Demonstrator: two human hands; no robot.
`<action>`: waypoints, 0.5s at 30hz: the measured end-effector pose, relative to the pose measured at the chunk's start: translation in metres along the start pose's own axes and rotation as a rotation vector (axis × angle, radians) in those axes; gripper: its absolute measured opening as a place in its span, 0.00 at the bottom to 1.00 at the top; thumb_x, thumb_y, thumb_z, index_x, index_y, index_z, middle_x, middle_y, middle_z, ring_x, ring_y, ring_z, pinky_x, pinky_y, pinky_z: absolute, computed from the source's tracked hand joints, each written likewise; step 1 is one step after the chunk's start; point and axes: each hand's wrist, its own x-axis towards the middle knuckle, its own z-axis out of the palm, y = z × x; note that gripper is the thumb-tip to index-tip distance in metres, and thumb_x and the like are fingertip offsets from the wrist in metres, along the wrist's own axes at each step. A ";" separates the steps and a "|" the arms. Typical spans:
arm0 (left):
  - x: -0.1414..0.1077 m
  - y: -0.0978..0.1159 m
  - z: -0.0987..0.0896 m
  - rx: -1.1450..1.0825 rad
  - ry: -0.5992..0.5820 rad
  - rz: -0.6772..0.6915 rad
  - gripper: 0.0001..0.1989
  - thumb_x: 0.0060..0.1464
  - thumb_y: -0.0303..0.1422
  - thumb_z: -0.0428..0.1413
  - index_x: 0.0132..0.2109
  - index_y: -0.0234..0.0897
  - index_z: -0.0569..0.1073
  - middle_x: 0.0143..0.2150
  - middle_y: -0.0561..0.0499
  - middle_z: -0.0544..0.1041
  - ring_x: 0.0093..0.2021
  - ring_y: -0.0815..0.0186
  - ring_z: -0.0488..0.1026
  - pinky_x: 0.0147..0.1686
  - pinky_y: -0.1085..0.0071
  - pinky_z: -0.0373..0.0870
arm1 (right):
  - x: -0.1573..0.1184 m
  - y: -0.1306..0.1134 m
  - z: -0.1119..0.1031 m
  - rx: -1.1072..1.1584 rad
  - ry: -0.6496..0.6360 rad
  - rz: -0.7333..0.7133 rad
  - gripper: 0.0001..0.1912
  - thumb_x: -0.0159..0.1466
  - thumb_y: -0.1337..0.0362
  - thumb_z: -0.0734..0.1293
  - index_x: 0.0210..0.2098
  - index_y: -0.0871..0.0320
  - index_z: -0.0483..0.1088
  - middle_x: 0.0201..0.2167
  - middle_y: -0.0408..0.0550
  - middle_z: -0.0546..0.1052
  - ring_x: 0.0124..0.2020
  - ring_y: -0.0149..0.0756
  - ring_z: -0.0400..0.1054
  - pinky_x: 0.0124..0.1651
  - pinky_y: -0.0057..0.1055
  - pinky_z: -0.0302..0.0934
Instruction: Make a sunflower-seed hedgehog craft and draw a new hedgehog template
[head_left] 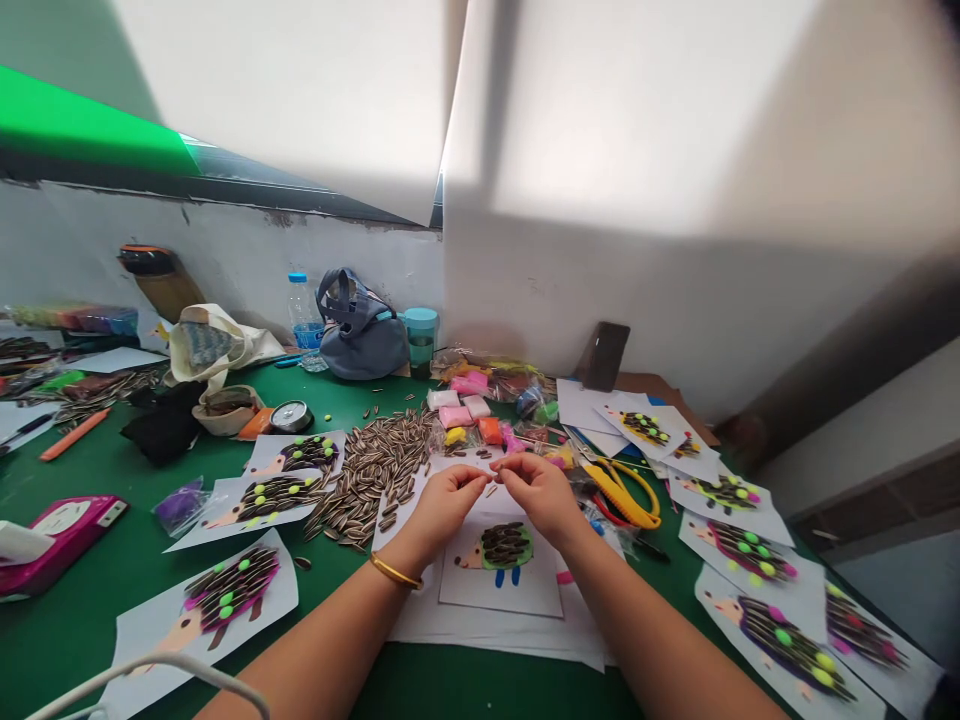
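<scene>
My left hand (448, 500) and my right hand (540, 492) hover close together over the white sheets, each with thumb and fingertips pinched. Whatever lies between the fingertips is too small to make out. Just below them is a hedgehog picture (469, 590) on white paper, its green body covered with sunflower seeds (504, 545) and with blue legs underneath. To the left of my left hand spreads a large pile of striped sunflower seeds (371, 465). Beyond my hands lie small packets of coloured clay (490, 430).
Finished-looking hedgehog cards (787, 640) line the right side, and more cards (225, 600) lie left. Yellow-handled scissors (626, 495) rest beside my right forearm. A phone (607, 355) leans against the wall. A blue bag (360, 335) and a water bottle (300, 310) stand behind.
</scene>
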 end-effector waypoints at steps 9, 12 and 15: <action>-0.007 -0.007 -0.002 0.432 -0.123 0.046 0.11 0.54 0.33 0.55 0.39 0.42 0.81 0.40 0.48 0.82 0.42 0.57 0.76 0.43 0.66 0.67 | -0.027 0.004 -0.044 -0.507 -0.078 -0.042 0.11 0.61 0.64 0.63 0.38 0.54 0.77 0.39 0.47 0.79 0.42 0.40 0.72 0.46 0.36 0.64; -0.011 -0.004 -0.001 0.627 -0.200 0.077 0.12 0.56 0.33 0.53 0.42 0.44 0.81 0.42 0.48 0.82 0.43 0.57 0.76 0.43 0.66 0.68 | -0.041 0.009 -0.053 -0.560 -0.156 -0.051 0.13 0.63 0.65 0.62 0.40 0.54 0.78 0.40 0.49 0.79 0.43 0.40 0.72 0.48 0.36 0.64; -0.013 -0.003 0.000 0.715 -0.234 0.096 0.13 0.58 0.33 0.51 0.43 0.44 0.81 0.42 0.48 0.82 0.44 0.57 0.77 0.43 0.67 0.68 | -0.053 0.012 -0.056 -0.574 -0.208 -0.014 0.13 0.63 0.65 0.62 0.40 0.54 0.78 0.39 0.49 0.79 0.42 0.40 0.72 0.47 0.35 0.65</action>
